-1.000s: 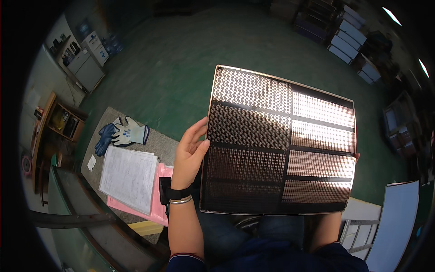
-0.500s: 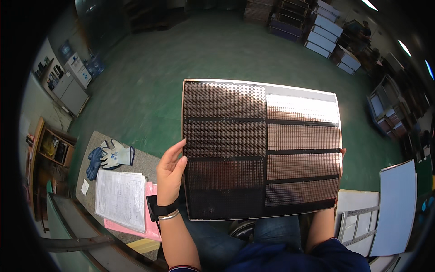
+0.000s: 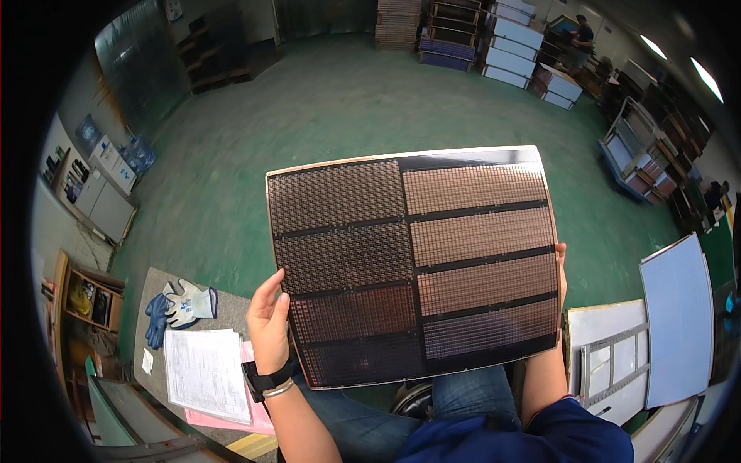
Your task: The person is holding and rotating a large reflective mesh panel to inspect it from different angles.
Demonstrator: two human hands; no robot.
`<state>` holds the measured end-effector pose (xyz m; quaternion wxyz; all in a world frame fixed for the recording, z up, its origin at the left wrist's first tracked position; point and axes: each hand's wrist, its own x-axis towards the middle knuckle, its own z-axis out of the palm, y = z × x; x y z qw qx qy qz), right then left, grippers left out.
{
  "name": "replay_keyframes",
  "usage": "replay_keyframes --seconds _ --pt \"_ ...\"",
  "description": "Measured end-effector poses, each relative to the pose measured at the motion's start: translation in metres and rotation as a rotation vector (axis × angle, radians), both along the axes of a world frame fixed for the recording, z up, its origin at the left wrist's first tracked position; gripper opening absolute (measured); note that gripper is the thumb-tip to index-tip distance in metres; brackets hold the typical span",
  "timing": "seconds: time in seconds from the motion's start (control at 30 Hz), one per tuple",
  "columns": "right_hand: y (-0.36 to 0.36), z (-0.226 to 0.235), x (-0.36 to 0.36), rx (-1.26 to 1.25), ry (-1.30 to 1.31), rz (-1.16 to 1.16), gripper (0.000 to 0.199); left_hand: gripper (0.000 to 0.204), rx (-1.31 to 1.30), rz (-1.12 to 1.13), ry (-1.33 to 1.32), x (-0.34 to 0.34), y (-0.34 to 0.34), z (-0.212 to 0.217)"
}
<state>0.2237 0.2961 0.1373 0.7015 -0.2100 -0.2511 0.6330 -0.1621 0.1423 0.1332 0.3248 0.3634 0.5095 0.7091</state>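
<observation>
Above our lap, over the green floor, we hold a large brown patterned panel flat toward the camera, its face split into rectangular gridded blocks by dark bands. Our left hand clasps the panel's lower left edge, thumb lying on the front face and the fingers curled behind, out of sight. Our right hand is almost wholly hidden behind the right edge; only fingertips wrap around it, so we can say it grips the edge but not how firmly. A black wristband and a thin bracelet sit on the left wrist.

The panel blocks our view of most of our legs and the floor just ahead. To the left, on a grey table, lie a pair of white and blue work gloves, a stack of printed papers and a pink sheet under it, all well apart from the panel. To the right stand a white board and a grey metal frame. Far off, stacked white boxes and shelving line the wall.
</observation>
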Motion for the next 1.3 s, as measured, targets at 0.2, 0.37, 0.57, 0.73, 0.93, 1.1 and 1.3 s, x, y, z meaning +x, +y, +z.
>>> replay_keyframes --seconds 0.2,0.37,0.57,0.73,0.93,1.1,1.3 --pt "-0.004 0.012 0.002 -0.011 0.04 0.063 0.019 0.035 0.029 0.023 -0.033 -0.001 0.003 -0.005" --pt "0.002 0.002 0.012 0.011 0.07 0.114 0.021 0.036 0.04 0.007 -0.065 0.005 0.004 0.003" --pt "0.003 0.003 0.011 0.037 0.119 0.165 0.021 0.036 0.03 0.029 -0.08 0.002 0.005 -0.001" --pt "0.005 0.004 0.01 0.06 0.071 0.174 0.021 0.035 0.046 0.021 -0.115 -0.001 0.006 -0.004" --pt "0.007 0.022 -0.001 0.069 -0.387 0.216 0.05 0.036 0.006 0.047 -0.081 -0.01 0.005 -0.015" --pt "0.018 0.003 0.021 0.133 -0.615 0.198 0.048 0.038 0.066 0.12 -0.093 -0.003 0.007 -0.005" --pt "0.027 -0.002 0.035 0.257 -0.436 0.104 0.029 0.019 0.229 -0.055 -0.189 -0.017 -0.003 -0.027"
